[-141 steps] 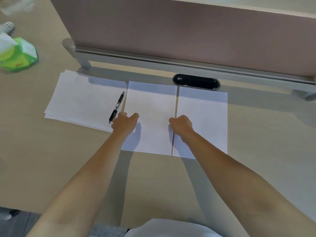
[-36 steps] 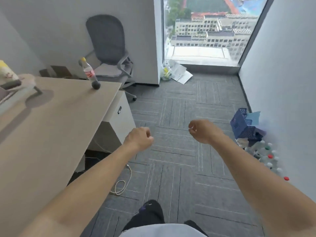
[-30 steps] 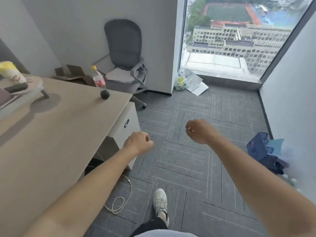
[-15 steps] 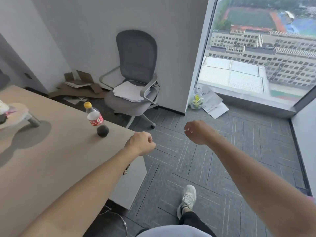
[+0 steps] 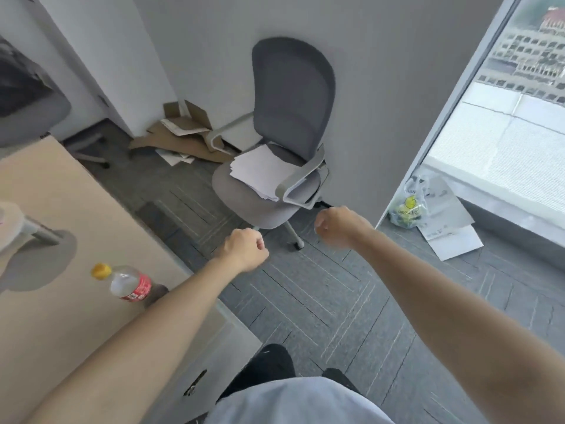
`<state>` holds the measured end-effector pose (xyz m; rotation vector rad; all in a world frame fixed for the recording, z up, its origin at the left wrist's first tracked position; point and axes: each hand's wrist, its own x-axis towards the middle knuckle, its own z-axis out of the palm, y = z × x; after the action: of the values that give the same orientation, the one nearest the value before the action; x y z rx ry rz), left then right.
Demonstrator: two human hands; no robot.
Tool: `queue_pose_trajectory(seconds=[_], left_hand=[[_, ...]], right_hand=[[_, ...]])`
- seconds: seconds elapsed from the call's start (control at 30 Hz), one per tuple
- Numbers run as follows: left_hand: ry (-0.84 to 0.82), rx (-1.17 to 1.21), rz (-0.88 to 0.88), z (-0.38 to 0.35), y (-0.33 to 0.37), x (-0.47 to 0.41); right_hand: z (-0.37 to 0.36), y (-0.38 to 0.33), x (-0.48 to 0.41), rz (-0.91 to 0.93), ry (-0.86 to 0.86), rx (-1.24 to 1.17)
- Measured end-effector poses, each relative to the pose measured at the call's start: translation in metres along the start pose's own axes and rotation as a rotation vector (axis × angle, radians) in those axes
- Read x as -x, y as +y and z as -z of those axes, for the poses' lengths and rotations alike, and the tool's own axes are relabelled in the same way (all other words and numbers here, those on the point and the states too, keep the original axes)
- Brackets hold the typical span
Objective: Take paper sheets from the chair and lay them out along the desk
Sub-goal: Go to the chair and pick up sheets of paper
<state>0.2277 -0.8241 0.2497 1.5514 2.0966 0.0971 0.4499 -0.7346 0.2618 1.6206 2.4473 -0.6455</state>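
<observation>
Working outward from the body: both forearms are extended forward over the grey carpet. The left hand (image 5: 243, 254) is curled into a fist and holds nothing. The right hand (image 5: 339, 226) is likewise curled and empty, and is held slightly further forward.

To the left, the desk (image 5: 61, 316) corner carries a bottle (image 5: 130, 283) with a red label and yellow cap. No sheets are visible on this part of the desk.

Beyond both hands stands the chair (image 5: 290, 96), against the wall. The paper sheets (image 5: 261, 169) lie as a loose, fanned stack on its seat, ahead of the fingers and between the two hands' lines of reach. The long axis of the stack appears to run from the backrest toward the front of the seat, skewed toward the right armrest (image 5: 301, 179), which overlaps its near right edge.

Assessment: the right hand is the nearer, but that armrest stands between it and the stack. The left hand has the unobstructed path, over the front left of the seat. Neither hand touches the paper; the fingers must uncurl before any pickup.

Further back, cardboard (image 5: 180, 133) lies on the floor by the wall.
</observation>
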Motion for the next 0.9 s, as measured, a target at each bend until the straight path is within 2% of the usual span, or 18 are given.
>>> queue_pose_trajectory(seconds=[0.33, 0.47, 0.7, 0.9], left_hand=[[-0.04, 0.041, 0.064, 0.035, -0.006, -0.23], [-0.063, 0.093, 0.091, 0.067, -0.01, -0.301], [-0.069, 0.122, 0.237, 0.09, -0.031, -0.409], [-0.119, 0.204, 0.475, 0.086, -0.045, -0.488]], right_hand=[[0.08, 0.021, -0.226, 0.048, -0.106, 0.141], [0.12, 0.017, -0.308, 0.055, -0.115, 0.126], [0.141, 0.008, -0.46, 0.136, -0.264, 0.147], [0.123, 0.01, -0.601, 0.257, -0.449, 0.192]])
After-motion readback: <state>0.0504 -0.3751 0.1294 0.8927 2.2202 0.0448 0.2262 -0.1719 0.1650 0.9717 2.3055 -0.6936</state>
